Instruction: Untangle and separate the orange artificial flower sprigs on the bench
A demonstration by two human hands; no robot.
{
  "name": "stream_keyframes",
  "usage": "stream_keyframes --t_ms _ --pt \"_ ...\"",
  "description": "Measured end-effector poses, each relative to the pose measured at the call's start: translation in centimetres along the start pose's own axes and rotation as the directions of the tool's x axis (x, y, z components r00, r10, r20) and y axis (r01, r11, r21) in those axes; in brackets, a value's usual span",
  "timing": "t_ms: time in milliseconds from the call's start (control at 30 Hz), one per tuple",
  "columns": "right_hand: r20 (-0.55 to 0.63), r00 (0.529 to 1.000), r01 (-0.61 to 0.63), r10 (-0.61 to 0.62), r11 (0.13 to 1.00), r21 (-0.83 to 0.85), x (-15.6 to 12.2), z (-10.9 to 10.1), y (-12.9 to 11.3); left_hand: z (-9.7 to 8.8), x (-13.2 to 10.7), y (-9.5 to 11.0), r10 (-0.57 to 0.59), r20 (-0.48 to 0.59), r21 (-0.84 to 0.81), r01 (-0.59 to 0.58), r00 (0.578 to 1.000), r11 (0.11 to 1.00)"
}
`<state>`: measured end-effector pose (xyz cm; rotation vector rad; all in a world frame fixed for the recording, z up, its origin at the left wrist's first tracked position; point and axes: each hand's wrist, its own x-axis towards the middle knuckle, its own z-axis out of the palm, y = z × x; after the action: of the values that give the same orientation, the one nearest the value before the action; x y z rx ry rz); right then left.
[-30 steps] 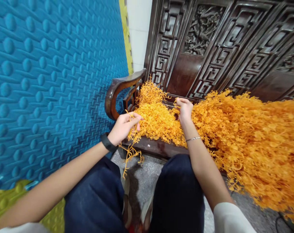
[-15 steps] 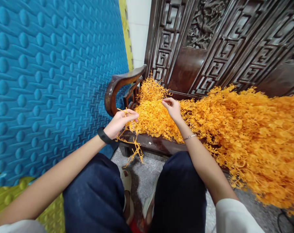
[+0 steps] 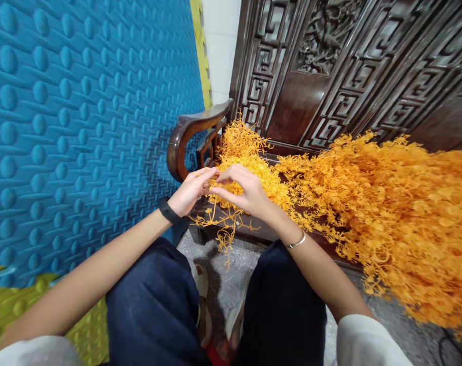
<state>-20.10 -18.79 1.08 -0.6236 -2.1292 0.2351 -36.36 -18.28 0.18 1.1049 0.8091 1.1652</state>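
Observation:
A big heap of orange plastic sprigs [image 3: 387,203] covers the seat of a dark carved wooden bench [image 3: 249,231]. My left hand [image 3: 188,192], with a black band at the wrist, is closed on a bunch of orange sprigs [image 3: 223,226] that hangs down past the seat's front edge. My right hand [image 3: 242,192], with a thin bracelet at the wrist, has come up against the left, and its fingers pinch the same bunch at the top. Both hands sit just in front of the heap's left end, near the bench's curved armrest [image 3: 188,134].
A blue studded foam mat [image 3: 74,117] stands upright on the left, with a yellow-green one [image 3: 32,310] below it. The bench's carved back [image 3: 330,66] rises behind the heap. My knees in dark trousers [image 3: 154,305] and a grey speckled floor [image 3: 231,274] lie below.
My right hand has left the heap and swung left to meet my left hand at the bunch. The left hand has stayed in place with the hanging sprigs.

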Motion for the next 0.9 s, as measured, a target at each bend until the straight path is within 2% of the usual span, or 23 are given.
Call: stream_keyframes --t_ms 100,200,267,367,533,667,767,900 --pt "0.069 0.997 -0.018 0.030 0.986 -0.168 -0.2 0.7 0.8 0.1 0.0 -0.1 -0.016 0.021 -0.042 0.017 1.000 0.999" --pt "0.065 0.993 -0.079 0.094 0.975 -0.205 -0.3 0.8 1.2 0.4 -0.2 0.1 -0.026 0.058 0.023 0.025 0.998 0.999" --pt "0.021 0.991 -0.125 0.129 0.985 -0.122 -0.2 0.5 1.2 0.5 -0.3 0.2 -0.024 0.063 0.115 0.017 0.998 0.993" --pt "-0.043 0.968 -0.242 0.248 0.964 0.112 0.1 0.0 1.3 0.4 -0.3 0.3 -0.009 0.059 0.251 -0.006 0.998 0.968" --pt "-0.097 0.852 -0.441 0.514 0.807 0.394 0.2 0.2 2.6 0.2 0.1 -0.1 0.058 0.119 0.356 -0.097 0.991 0.930" --pt "0.022 0.836 -0.490 0.548 0.728 0.479 0.2 0.4 2.6 0.2 0.3 -0.2 0.071 0.088 0.397 -0.100 0.994 0.913" --pt "0.150 0.834 -0.529 0.531 0.691 0.493 0.2 -0.2 2.3 0.1 0.4 -0.1 0.101 0.071 0.415 -0.122 0.992 0.902" --pt "0.273 0.809 -0.578 0.520 0.621 0.530 0.1 -1.0 2.1 0.1 0.3 0.0 0.081 0.028 0.428 -0.086 0.996 0.900"
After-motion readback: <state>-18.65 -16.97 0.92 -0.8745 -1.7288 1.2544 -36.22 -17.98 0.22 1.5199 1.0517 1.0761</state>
